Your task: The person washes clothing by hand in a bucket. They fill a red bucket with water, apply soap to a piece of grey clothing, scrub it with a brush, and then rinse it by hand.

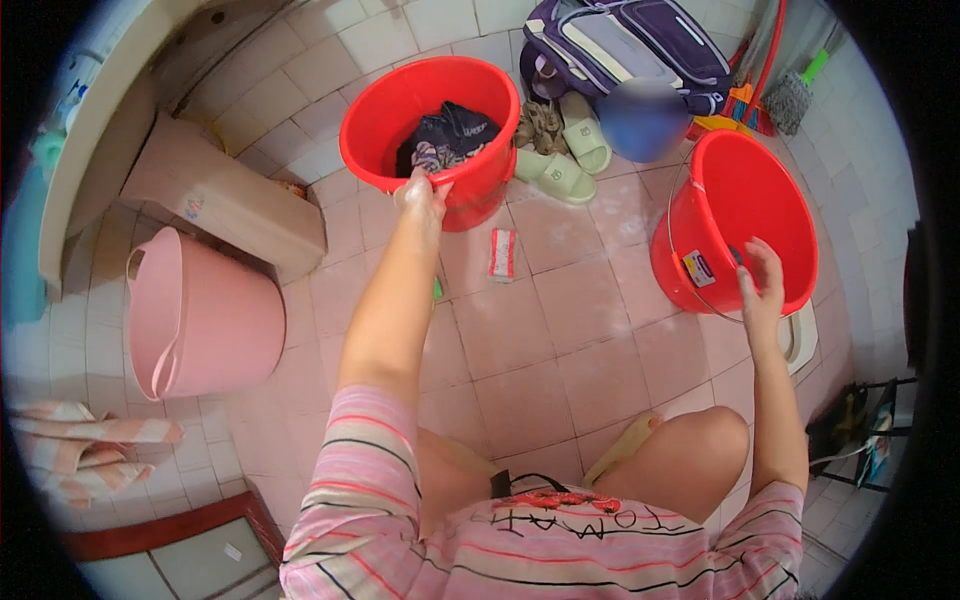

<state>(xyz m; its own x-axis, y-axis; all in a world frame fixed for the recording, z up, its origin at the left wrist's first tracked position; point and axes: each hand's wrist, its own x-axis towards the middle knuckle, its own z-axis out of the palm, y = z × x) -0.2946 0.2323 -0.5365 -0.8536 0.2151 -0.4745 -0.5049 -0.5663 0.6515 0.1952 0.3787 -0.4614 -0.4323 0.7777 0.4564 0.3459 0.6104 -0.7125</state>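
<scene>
My left hand [421, 194] grips the near rim of a red bucket [480, 203], which tilts toward me. Dark wet-looking clothes [448, 135] lie inside it, with a patterned piece among them. White suds seem to cling to this hand. My right hand [764, 290] is at the near rim of a second red bucket [760, 190], its fingers apart and curving over the edge; whether it touches the rim I cannot tell. That bucket has a wire handle hanging down its side and a label. A red-and-white packet [502, 255] lies on the floor between the buckets.
A pink basket [230, 320] stands at left beside a washbasin pedestal [220, 190]. Green slippers [556, 177], a blue round object [643, 120] and a purple backpack [640, 45] sit at the back, near a mop [790, 100]. A rack [865, 435] is at right.
</scene>
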